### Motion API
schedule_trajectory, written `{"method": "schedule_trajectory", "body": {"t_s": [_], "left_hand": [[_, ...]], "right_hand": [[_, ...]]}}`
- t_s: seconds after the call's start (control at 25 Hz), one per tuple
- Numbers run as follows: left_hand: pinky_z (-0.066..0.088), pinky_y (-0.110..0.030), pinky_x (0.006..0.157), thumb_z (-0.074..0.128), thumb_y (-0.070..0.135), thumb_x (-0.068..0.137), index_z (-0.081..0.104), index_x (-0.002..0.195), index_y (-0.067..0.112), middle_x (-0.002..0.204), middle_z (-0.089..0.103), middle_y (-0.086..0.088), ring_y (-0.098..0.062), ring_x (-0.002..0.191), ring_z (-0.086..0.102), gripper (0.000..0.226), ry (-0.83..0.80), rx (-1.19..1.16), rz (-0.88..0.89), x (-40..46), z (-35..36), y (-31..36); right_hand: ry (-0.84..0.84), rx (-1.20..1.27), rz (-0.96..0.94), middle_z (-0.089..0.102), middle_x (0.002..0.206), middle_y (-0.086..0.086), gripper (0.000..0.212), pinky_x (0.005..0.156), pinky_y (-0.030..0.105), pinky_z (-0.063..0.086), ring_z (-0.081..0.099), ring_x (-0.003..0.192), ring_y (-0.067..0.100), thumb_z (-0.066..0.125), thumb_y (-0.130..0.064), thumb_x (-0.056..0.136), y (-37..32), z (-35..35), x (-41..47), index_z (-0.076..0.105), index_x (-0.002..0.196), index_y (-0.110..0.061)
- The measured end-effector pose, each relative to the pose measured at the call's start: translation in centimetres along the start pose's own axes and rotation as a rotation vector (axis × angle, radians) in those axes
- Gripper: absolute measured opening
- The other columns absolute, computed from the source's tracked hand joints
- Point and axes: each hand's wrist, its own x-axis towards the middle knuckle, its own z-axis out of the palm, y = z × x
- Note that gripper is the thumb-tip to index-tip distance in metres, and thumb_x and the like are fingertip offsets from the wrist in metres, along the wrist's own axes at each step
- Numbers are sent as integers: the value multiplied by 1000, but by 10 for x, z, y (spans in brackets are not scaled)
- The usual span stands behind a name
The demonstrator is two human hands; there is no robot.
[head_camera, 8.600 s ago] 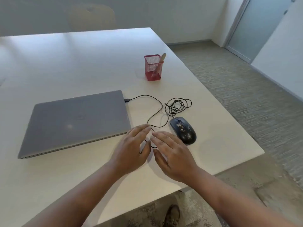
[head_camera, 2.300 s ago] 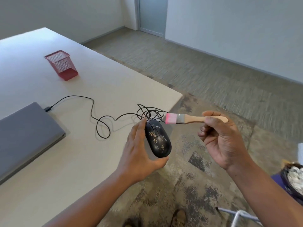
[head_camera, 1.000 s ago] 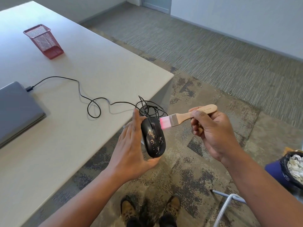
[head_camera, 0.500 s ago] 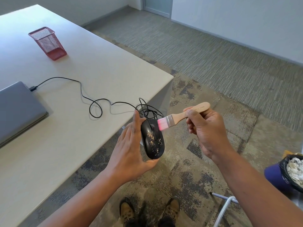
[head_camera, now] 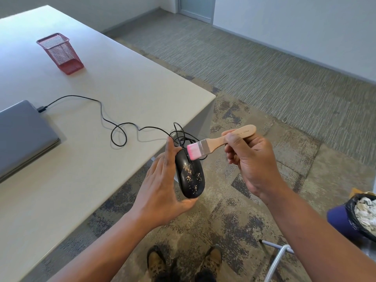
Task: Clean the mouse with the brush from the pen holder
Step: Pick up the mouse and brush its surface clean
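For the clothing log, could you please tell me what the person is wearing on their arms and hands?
Nothing that shows: both forearms are bare to the frame's edge, with no sleeves in view. The left hand and right hand have no gloves, and no rings, watch or bracelet can be seen.

The grey closed laptop runs off the picture's left edge. The black glossy wired mouse hides its left side behind the left hand's fingers. The lettering on the wooden-handled pink-bristled brush is too small to read.

Bright, even daylight; soft shadows under cable; wide-angle bending at edges; slight softness.
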Motion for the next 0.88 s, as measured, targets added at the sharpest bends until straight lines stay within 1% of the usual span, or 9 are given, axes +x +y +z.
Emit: {"method": "schedule_trajectory", "body": {"t_s": [0.16,0.28,0.36,0.44,0.52,0.6,0.72,0.76,0.88], "left_hand": [[22,-35,121,89,52,67,-36,153,34,163,35,2,-19,150,31,153,-2,-6,-4,1,-1,0],[22,-35,121,89,51,66,-35,154,34,162,35,3,-18,151,30,153,0,-9,-3,1,-1,-1],[23,-35,121,90,50,66,-35,154,32,162,36,2,-18,150,31,154,0,-6,-5,2,0,-2],[22,-34,121,90,50,65,-35,154,33,162,36,1,-18,150,30,154,-6,-4,-13,2,0,-2],[20,-30,121,90,50,66,-37,153,34,162,35,3,-14,150,28,154,-12,-8,-16,2,0,-1],[18,-28,120,89,50,66,-37,152,35,162,34,4,-7,149,25,154,-15,-16,-20,3,0,0],[21,-30,119,88,52,66,-35,154,35,161,35,4,-2,145,23,152,-1,-22,-22,3,0,-1],[22,-30,119,87,53,66,-35,154,34,161,36,3,-2,145,24,151,4,-22,-23,3,0,-1],[23,-33,119,89,52,66,-34,154,33,160,38,0,-9,147,28,153,0,-23,-21,3,1,-2]], "right_hand": [[19,-29,-55,65,67,3,12,56,23,49,56,60,12,63,-11,98,1,-1,1,73,98,-5],[-25,1,-57,66,69,4,13,58,23,50,58,62,12,63,-10,98,2,-1,0,73,100,-4],[-12,-44,-96,66,69,3,13,59,24,51,59,63,12,62,-11,99,2,-1,0,73,101,-5],[-13,-32,-106,66,70,3,13,60,24,51,59,64,12,62,-11,99,1,-4,1,73,101,-6],[-56,1,-68,67,71,5,13,60,24,51,59,65,13,62,-12,98,0,-6,2,74,100,-7],[-44,-33,-69,66,71,5,12,61,25,51,59,65,14,63,-12,98,1,-5,1,75,99,-8],[-45,1,-50,66,69,5,13,59,24,50,58,63,13,62,-11,98,2,-4,0,74,99,-7],[-49,-12,-44,66,69,5,12,59,24,50,59,63,12,62,-11,98,3,-4,0,74,98,-6],[8,-97,-82,66,67,3,12,57,24,50,59,61,11,62,-11,99,3,-6,2,73,98,-5]]}}
